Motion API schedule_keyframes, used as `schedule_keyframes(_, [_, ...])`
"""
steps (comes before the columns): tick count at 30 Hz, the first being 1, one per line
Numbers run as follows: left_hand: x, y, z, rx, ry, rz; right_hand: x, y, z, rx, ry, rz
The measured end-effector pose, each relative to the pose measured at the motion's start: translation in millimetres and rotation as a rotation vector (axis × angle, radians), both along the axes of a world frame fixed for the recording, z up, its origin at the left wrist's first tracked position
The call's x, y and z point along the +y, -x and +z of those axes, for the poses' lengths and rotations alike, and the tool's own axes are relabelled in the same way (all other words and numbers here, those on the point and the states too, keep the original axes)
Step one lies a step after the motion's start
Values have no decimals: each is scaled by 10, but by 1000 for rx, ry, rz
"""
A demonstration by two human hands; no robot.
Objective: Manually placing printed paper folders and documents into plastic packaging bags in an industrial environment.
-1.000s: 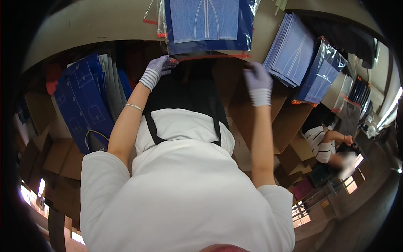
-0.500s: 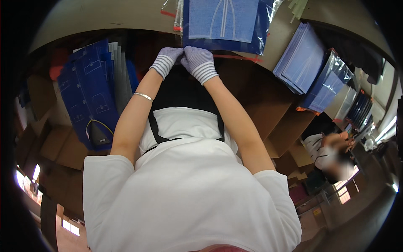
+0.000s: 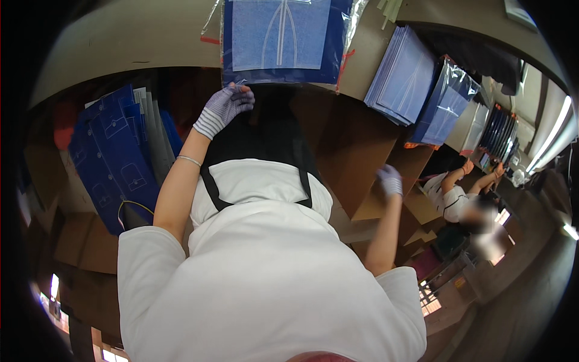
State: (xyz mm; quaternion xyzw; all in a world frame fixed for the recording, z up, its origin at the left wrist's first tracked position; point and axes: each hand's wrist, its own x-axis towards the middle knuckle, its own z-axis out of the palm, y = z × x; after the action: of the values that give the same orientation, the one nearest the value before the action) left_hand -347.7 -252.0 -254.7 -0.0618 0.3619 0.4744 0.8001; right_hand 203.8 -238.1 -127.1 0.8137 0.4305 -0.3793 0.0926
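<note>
A blue folded panel with a lighter blue printed front lies inside a clear plastic bag at the table's near edge. My left hand, in a striped lilac and white knit glove with bare fingertips, pinches the bag's near left corner. Out to the right and lower down, my right hand wears a matching glove and is smeared by motion. A thin red strip trails from its fingers toward the right.
Blue printed sheets hang at the left. Stacked light blue panels and a bagged one lie on the right. Open cardboard boxes stand below the table. Another person works farther right.
My right hand has left the bag's edge and swung down to the right with the red strip. My left hand stays by the bag. The view has shifted a little.
</note>
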Motion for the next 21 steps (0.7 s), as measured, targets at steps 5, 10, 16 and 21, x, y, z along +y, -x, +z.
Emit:
schedule_keyframes(5, [384,-64,369,-227,-48,464,492,2849,-468,752,-215,667])
schedule_keyframes(10, [575,258,575,-63,-124,490,1463,3454,-703,990,-26,-280])
schedule_keyframes(16, [475,612,487,229,-58,415,1912,2872,-609,656,-358,-261])
schedule_keyframes(21, [580,493,608,302,-9,381,2233,3724,-241,190,-651,12])
